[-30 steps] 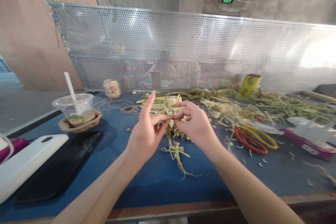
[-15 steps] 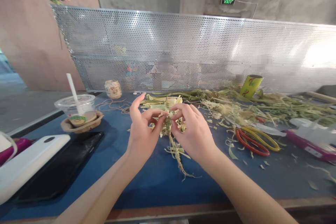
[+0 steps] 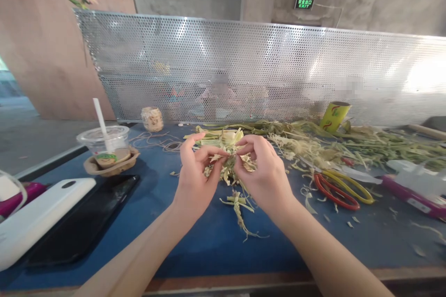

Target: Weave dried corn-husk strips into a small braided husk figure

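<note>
Plant fibre point(image 3: 230, 162), pinched by left hand point(image 3: 195, 169) and right hand point(image 3: 265, 167) left of scissors point(image 3: 325, 196), likely needs light, even pressure against tearing.

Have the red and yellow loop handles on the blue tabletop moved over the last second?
No. Judged against the black exit sign with green letters, the red and yellow loop handles keep their place; the view itself shifted slightly.
</note>
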A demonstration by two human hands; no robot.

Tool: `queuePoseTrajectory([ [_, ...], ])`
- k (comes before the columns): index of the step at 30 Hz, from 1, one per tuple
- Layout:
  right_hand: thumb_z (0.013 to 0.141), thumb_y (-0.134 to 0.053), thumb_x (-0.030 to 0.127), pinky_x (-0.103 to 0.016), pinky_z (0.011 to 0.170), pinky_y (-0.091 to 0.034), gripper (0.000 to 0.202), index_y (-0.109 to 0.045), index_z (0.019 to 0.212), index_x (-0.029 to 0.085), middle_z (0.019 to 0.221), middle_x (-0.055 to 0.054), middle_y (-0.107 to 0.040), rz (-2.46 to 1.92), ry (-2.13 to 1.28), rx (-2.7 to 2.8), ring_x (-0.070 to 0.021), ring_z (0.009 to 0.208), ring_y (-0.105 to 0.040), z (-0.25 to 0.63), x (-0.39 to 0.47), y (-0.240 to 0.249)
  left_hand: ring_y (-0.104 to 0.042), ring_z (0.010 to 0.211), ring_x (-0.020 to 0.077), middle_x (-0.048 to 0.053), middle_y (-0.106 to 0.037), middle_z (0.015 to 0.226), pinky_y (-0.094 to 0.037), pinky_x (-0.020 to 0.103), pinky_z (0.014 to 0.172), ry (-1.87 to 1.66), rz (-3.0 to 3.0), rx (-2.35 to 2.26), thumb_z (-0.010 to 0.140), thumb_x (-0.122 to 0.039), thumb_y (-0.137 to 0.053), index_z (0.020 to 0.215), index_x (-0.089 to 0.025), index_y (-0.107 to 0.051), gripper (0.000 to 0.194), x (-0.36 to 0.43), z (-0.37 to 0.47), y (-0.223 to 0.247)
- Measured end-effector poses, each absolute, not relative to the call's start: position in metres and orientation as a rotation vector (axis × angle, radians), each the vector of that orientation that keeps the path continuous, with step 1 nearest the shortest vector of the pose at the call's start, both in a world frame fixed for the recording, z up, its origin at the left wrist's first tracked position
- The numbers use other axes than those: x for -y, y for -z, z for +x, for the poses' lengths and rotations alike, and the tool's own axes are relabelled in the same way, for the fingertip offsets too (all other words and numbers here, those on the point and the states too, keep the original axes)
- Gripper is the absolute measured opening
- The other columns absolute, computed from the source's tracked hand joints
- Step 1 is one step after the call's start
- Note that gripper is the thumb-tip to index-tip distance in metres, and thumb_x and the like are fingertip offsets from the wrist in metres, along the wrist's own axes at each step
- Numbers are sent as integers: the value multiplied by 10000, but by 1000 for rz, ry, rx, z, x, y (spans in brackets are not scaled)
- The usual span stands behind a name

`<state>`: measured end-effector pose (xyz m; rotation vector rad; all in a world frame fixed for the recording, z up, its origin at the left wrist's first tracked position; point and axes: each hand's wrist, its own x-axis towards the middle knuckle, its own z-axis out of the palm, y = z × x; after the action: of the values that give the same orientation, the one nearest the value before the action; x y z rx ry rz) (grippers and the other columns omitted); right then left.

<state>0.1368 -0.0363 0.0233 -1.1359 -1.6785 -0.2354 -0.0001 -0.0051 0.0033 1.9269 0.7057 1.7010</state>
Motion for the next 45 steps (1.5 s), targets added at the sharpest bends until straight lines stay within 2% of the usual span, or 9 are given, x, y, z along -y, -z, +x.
queuePoseTrajectory([
  [3, 773, -481, 101, -304, 761, -477, 316, -517, 1074, 189, 897, -44, -658, -1069, -24, 1711, -162, 847, -602, 145, 36, -33, -666, 780, 142, -8, -658, 812, -558, 269, 654, -1683, 1876, -703, 791, -105, -558, 1276, -240, -241, 595, 6, 0, -5],
  [5, 823, -444, 132, -309, 766, -492, 331, -518, 1139, 197, 990, -57, -673, -1037, -269, 1725, -162, 895, -623, 152, 34, -38, -669, 770, 153, -6, -663, 798, -561, 260, 615, -1668, 1788, -713, 778, -121, -595, 1386, -254, -107, 791, 6, 0, -7],
  [8, 817, -473, 144, -315, 749, -517, 319, -561, 1119, 203, 940, -47, -708, -1016, -578, 1752, -169, 880, -659, 159, 31, -41, -669, 677, 156, -28, -658, 745, -562, 257, 553, -1662, 1672, -728, 737, -130, -657, 1424, -304, 98, 1035, 8, 0, -10],
  [12, 764, -554, 146, -335, 765, -539, 288, -607, 1042, 200, 916, -44, -721, -969, -694, 1741, -185, 869, -679, 159, 32, -40, -619, 525, 132, -67, -633, 665, -540, 238, 463, -1679, 1588, -756, 688, -119, -709, 1403, -345, 187, 1168, 10, 0, -13],
  [17, 746, -593, 137, -338, 745, -549, 243, -615, 977, 207, 824, -22, -722, -990, -590, 1739, -174, 788, -686, 156, 34, -40, -646, 585, 144, -59, -642, 705, -542, 234, 482, -1697, 1601, -739, 688, -127, -710, 1398, -361, 189, 1170, 10, 0, -12],
  [23, 763, -571, 136, -331, 778, -541, 237, -600, 985, 214, 822, -13, -698, -1007, -464, 1816, -154, 788, -668, 159, 33, -37, -628, 547, 135, -58, -630, 654, -530, 218, 468, -1646, 1616, -737, 675, -143, -713, 1432, -292, 111, 1128, 9, 0, -10],
  [35, 747, -602, 133, -295, 733, -534, 302, -581, 1034, 224, 786, 8, -662, -1046, -553, 1967, -136, 746, -641, 163, 35, -42, -626, 623, 125, -58, -608, 656, -525, 217, 549, -1502, 1700, -734, 718, -122, -658, 1440, -290, 59, 1031, 10, -2, -8],
  [41, 755, -594, 95, -286, 759, -518, 351, -559, 1084, 211, 809, 4, -625, -1100, -613, 2103, -123, 768, -624, 168, 39, -47, -569, 536, 101, -64, -597, 632, -488, 204, 505, -1379, 1581, -702, 696, -137, -699, 1434, -276, 101, 1098, 10, -1, -12],
  [45, 768, -564, 75, -281, 756, -519, 331, -553, 1074, 201, 810, -1, -611, -1078, -692, 2073, -122, 779, -622, 169, 37, -46, -560, 549, 91, -66, -590, 637, -478, 196, 524, -1379, 1563, -701, 711, -134, -689, 1437, -287, 80, 1067, 10, -1, -13],
])
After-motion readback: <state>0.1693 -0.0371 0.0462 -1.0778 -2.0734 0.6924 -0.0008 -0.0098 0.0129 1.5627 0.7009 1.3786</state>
